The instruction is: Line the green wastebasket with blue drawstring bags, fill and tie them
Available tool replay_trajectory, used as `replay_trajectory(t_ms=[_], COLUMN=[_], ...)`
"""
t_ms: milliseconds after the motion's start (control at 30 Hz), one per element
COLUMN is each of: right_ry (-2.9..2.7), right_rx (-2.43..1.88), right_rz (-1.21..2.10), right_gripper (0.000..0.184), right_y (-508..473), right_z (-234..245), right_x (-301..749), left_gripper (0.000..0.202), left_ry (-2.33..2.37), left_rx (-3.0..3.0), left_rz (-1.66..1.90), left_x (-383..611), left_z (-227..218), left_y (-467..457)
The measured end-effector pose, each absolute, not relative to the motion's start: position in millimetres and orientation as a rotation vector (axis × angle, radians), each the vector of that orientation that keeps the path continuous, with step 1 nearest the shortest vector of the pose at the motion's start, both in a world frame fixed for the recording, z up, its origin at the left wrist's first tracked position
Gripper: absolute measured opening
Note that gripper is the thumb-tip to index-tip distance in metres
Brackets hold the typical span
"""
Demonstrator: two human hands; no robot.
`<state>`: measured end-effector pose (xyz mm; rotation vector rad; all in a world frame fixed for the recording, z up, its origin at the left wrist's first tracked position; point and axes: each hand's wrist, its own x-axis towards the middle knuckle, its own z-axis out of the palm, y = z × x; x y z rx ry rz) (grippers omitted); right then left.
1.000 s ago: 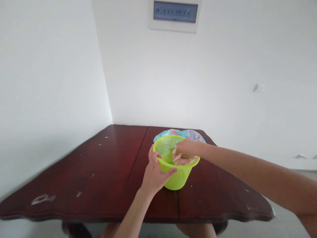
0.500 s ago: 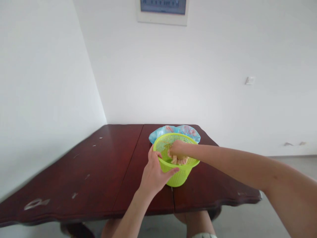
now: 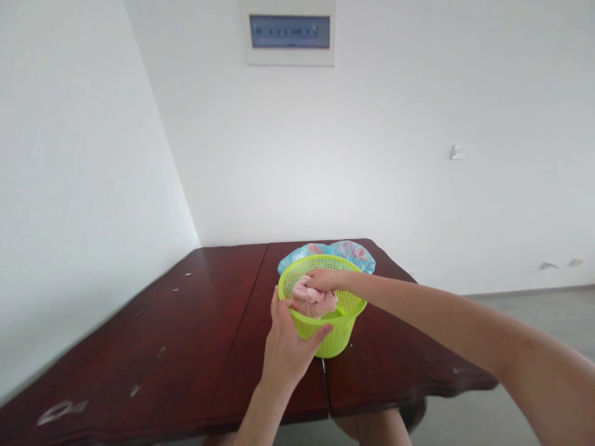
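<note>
A lime-green perforated plastic basket stands on the dark red table, tipped slightly toward me. My left hand grips its near left side, fingers at the rim and thumb along the front. Inside the opening, my right hand is closed on a crumpled soft pink cloth, bunched against the left part of the basket. Some of the right fingertips are hidden by the folds. Just behind the basket lies a bluish translucent plastic bag with pinkish contents showing through.
The wooden table has a wavy front edge, seams and a few pale scraps or marks on its left side. White walls rise behind and to the left, with a breaker panel and a light switch. My legs are below the table edge.
My right hand has moved left within the basket. A pink cloth now shows in it, where pale beige cloth showed before. My left hand keeps its hold. The view has shifted slightly.
</note>
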<state>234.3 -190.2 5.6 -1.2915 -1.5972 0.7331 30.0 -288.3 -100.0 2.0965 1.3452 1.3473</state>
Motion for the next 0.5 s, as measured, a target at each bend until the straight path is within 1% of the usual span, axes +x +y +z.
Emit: replay_trajectory(t_ms=[33, 67, 133, 167, 233, 267, 300, 367, 400, 433, 500], right_ry=[-1.689, -1.775, -1.928, -1.997, -2.103, -2.138, -2.163, -2.188, -2.197, -2.203, -2.22], right_rx=[-1.323, -1.345, -1.391, -1.418, -1.45, -1.426, -1.351, -1.059, -0.876, -0.694, -0.398], right_rz=[0.689, 0.623, 0.383, 0.211, -0.174, -0.37, -0.556, -0.852, -0.966, -1.052, -1.131], right_gripper=[0.005, 0.011, 0.036, 0.043, 0.047, 0.048, 0.049, 0.047, 0.042, 0.035, 0.026], right_y=[-194, -200, -214, -222, -237, -243, -249, -259, -263, -268, -280], right_z=[7, 9, 14, 16, 21, 23, 24, 28, 31, 33, 36], right_x=[233, 233, 236, 238, 246, 249, 252, 254, 252, 248, 231], left_gripper=[0.074, 0.072, 0.07, 0.069, 0.072, 0.077, 0.086, 0.114, 0.127, 0.136, 0.143], left_ry=[1.347, 1.344, 1.339, 1.338, 1.313, 1.276, 1.218, 1.058, 0.967, 0.882, 0.785], left_rx=[2.115, 2.142, 2.197, 2.216, 2.243, 2.26, 2.282, 2.338, 2.366, 2.39, 2.429], left_rz=[1.348, 1.348, 1.341, 1.339, 1.363, 1.398, 1.466, 1.684, 1.807, 1.918, 2.059], left_x=[29, 28, 28, 28, 27, 25, 22, 11, 4, -6, -31], left_z=[-100, -99, -97, -95, -92, -90, -87, -78, -73, -68, -59], left_y=[-288, -287, -284, -283, -281, -281, -282, -287, -289, -291, -294])
